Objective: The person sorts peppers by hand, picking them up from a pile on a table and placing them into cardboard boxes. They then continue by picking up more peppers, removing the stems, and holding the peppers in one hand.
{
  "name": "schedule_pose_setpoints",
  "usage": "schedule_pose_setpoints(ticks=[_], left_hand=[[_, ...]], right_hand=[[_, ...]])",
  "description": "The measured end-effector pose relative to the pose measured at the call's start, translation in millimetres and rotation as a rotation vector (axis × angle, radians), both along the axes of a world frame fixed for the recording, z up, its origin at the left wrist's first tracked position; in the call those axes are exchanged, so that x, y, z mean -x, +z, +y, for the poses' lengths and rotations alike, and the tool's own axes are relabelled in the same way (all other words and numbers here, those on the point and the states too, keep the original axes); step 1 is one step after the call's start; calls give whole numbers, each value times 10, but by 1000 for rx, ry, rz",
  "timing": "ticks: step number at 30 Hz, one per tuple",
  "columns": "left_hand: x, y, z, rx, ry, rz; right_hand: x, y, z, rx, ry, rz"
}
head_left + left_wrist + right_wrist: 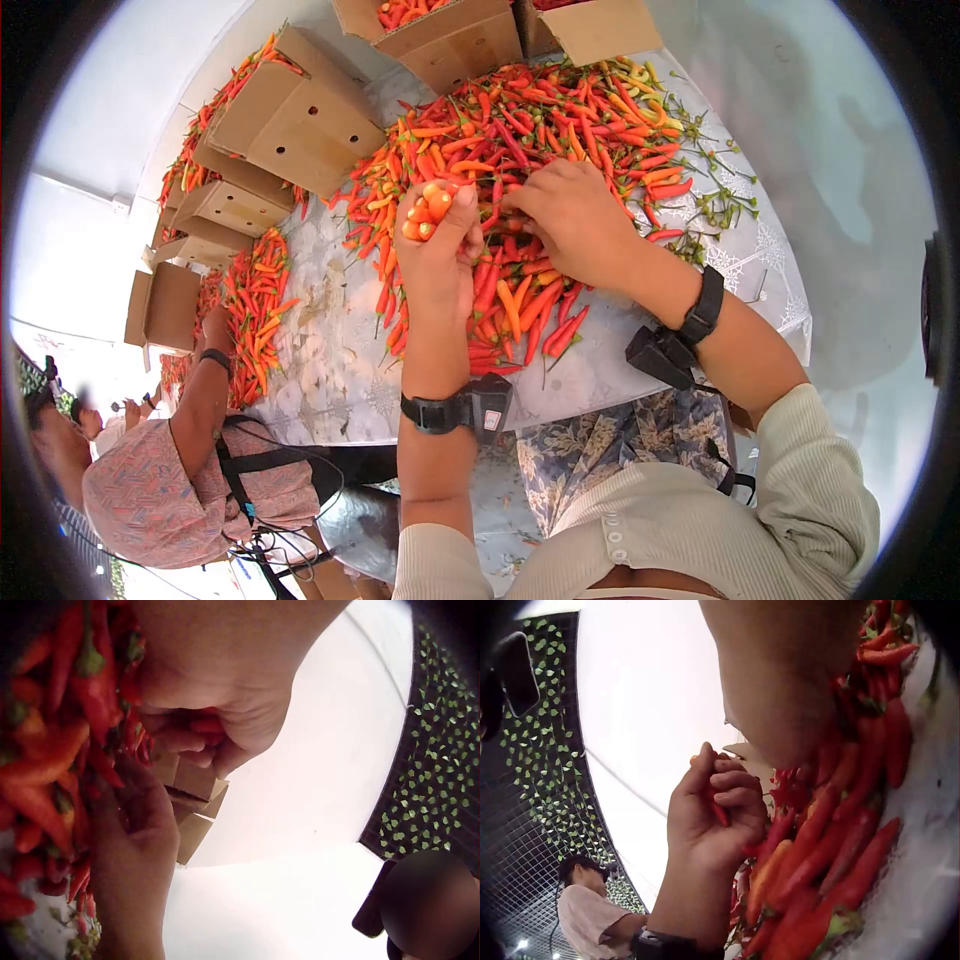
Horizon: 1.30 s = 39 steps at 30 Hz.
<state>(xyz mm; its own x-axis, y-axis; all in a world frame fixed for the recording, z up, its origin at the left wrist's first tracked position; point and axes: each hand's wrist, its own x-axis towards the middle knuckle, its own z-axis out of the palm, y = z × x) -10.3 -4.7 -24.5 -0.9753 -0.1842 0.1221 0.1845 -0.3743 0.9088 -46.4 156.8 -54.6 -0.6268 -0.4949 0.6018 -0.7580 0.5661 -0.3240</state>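
My left hand (437, 245) is raised over the pile and grips a bundle of orange-red chili peppers (430, 208), their pale stemless ends up beside the thumb. In the right wrist view, the fingers of this left hand (716, 806) curl round the bundle, and a red tip sticks out below. My right hand (578, 220) reaches into the heap of chili peppers (520, 290), its fingers bent down among them, just right of the left hand. In the left wrist view, the right hand's (142, 832) thumb and fingers are bent at the pile; I cannot tell whether they pinch a pepper.
Cardboard boxes (300, 125) of chili peppers stand along the table's back and left. Loose green stems (725, 200) lie at the right on the patterned tablecloth (340, 370). At the left, another person (170, 490) reaches into a second pepper pile (255, 300).
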Motion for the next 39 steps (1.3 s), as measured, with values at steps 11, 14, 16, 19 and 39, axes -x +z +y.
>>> schedule_pose_setpoints(ticks=[11, 14, 16, 19, 39], left_hand=[[-50, 52, 137, 162, 28, -57], [-48, -7, 138, 279, 21, -11], [-41, -22, 130, 306, 38, 15], [-23, -14, 121, 274, 53, 32], [-24, -64, 61, 382, -83, 71]], right_hand=[[-91, 163, -61, 751, -110, -212], [-169, 97, -118, 778, 33, -296], [-152, 113, -111, 775, 54, -278], [-138, 104, -86, 728, 87, -223], [-7, 137, -17, 821, 160, -574]])
